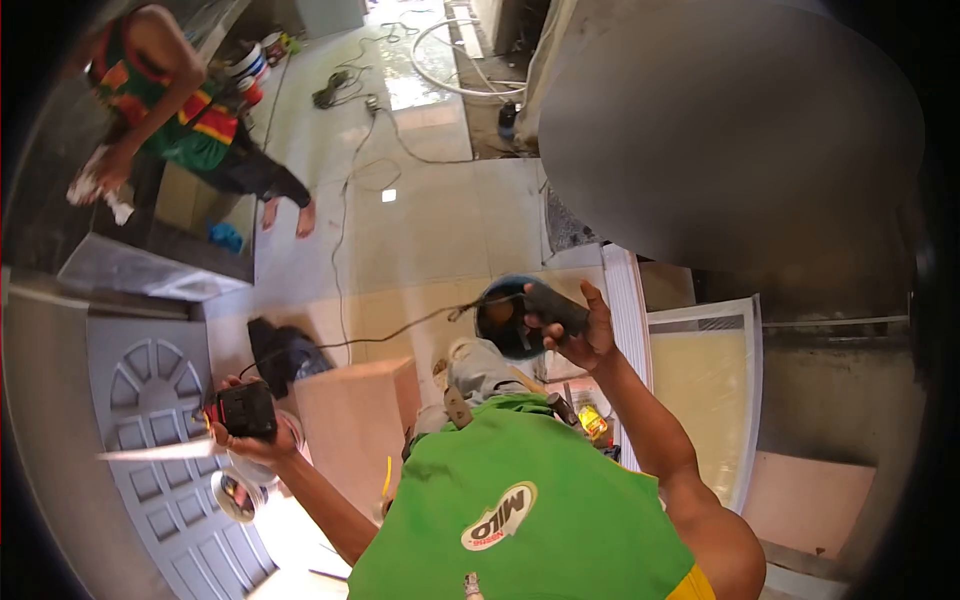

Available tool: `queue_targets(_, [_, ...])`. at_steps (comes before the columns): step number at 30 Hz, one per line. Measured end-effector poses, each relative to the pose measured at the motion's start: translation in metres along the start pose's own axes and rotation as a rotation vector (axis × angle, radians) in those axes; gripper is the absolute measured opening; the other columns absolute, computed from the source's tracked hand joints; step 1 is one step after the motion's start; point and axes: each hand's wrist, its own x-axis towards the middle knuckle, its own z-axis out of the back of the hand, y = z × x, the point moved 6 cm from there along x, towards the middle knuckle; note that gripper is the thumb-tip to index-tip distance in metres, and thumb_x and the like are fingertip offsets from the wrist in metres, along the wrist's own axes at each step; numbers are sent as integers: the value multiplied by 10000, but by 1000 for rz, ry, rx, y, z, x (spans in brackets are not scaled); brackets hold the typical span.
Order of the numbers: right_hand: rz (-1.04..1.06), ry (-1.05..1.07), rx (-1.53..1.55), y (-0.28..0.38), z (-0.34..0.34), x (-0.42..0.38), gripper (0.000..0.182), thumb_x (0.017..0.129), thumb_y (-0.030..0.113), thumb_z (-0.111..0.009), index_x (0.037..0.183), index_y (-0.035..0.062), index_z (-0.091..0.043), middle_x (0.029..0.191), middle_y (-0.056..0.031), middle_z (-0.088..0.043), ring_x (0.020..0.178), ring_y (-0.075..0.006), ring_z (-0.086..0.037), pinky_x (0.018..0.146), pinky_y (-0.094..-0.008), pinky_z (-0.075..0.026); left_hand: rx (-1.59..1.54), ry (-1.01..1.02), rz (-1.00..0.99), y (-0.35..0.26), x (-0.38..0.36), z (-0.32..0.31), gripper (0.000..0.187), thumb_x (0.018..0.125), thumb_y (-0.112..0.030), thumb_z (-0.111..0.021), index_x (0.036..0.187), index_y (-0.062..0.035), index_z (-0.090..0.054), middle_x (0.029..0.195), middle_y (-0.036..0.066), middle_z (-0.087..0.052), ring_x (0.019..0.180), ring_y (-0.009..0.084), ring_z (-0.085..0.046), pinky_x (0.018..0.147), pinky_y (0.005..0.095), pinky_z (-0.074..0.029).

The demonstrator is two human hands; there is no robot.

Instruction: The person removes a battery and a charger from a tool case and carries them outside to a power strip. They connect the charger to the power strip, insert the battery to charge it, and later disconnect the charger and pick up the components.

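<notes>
My left hand [262, 440] is closed around a black-and-red boxy device [246, 410] at the lower left. My right hand [592, 335], right of centre, grips a dark oblong block [556, 308] with the thumb raised. A thin black cord [400, 330] runs between the two, sagging slightly across the view. Below and behind the block stands a dark round bucket [497, 325] with something brownish inside. The exact kind of either held thing does not show.
A wooden box [360, 405] stands between my hands, beside a black bag [285, 350]. Cables [345, 95] trail over the tiled floor [430, 210]. Another person [190, 110] stands by the counter at the upper left, holding a whitish cloth. A framed panel [705, 390] leans at right.
</notes>
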Motion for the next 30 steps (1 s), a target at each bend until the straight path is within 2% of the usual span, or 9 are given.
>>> queue_targets(3, [68, 32, 306, 38, -11, 71, 708, 907, 540, -518, 1312, -38, -463, 1080, -246, -573, 826, -258, -674, 768, -442, -565, -39, 65, 65, 50, 64, -37, 539, 849, -405, -636, 1174, 23, -582, 1161, 152, -635, 1156, 291, -565, 1048, 479, -411])
queue_targets(8, [78, 65, 414, 104, -2, 194, 673, 915, 519, -511, 1289, -40, -473, 1033, -246, -579, 841, -316, -674, 860, -471, -571, 58, 84, 144, 136, 151, -98, 535, 870, -411, -602, 1217, -6, -556, 1229, 153, -602, 1199, 288, -543, 1022, 486, -435])
queue_targets(10, [199, 85, 440, 138, 11, 247, 701, 915, 481, -525, 1333, -64, -390, 1081, -264, -497, 931, -353, -673, 938, -478, -540, 98, 105, 144, 175, 185, -125, 525, 875, -402, -593, 1231, -20, -546, 1230, 155, -593, 1169, 281, -555, 1000, 487, -453])
queue_targets(14, [145, -186, 420, 201, 14, 332, 622, 880, 535, -558, 1149, -21, -485, 946, -157, -541, 807, -238, -621, 761, -359, -542, 267, 96, 315, 266, 248, -180, 547, 849, -403, -605, 1238, -27, -521, 1190, 135, -579, 1094, 247, -579, 903, 467, -520])
queue_targets(18, [62, -234, 231, 258, 7, 391, 559, 873, 505, -564, 1139, 18, -498, 948, -142, -557, 781, -217, -586, 709, -324, -509, 366, 4, 465, 348, 291, -234, 536, 830, -362, -623, 1249, -46, -512, 1197, 108, -576, 1116, 217, -578, 898, 433, -535])
queue_targets(22, [31, -42, 142, 318, -20, 446, 590, 877, 469, -547, 1294, 60, -469, 993, -177, -553, 813, -245, -606, 675, -318, -532, 332, 49, 681, 438, 343, -268, 567, 815, -309, -619, 1290, -23, -503, 1111, 149, -635, 941, 238, -662, 862, 398, -560])
queue_targets(23, [24, -15, 183, 331, -27, 459, 699, 852, 463, -569, 1395, 63, -385, 999, -205, -551, 769, -264, -620, 649, -320, -545, 331, 58, 713, 457, 356, -273, 582, 809, -306, -624, 1301, -22, -497, 1109, 152, -638, 931, 241, -666, 860, 396, -561])
queue_targets(26, [2, 166, 247, 372, -69, 502, 714, 843, 406, -577, 1396, 14, -351, 1047, -245, -563, 778, -322, -667, 668, -341, -582, 310, 94, 778, 500, 395, -306, 629, 782, -302, -647, 1312, -6, -485, 1123, 158, -635, 943, 244, -669, 864, 394, -561])
queue_targets(30, [8, 136, 89, 422, -73, 577, 817, 794, 428, -605, 1442, 43, -289, 1080, -269, -524, 703, -333, -670, 622, -353, -567, 63, 394, 1162, 570, 453, -373, 684, 717, -241, -679, 1311, 34, -479, 1140, 147, -642, 947, 220, -669, 843, 352, -571])
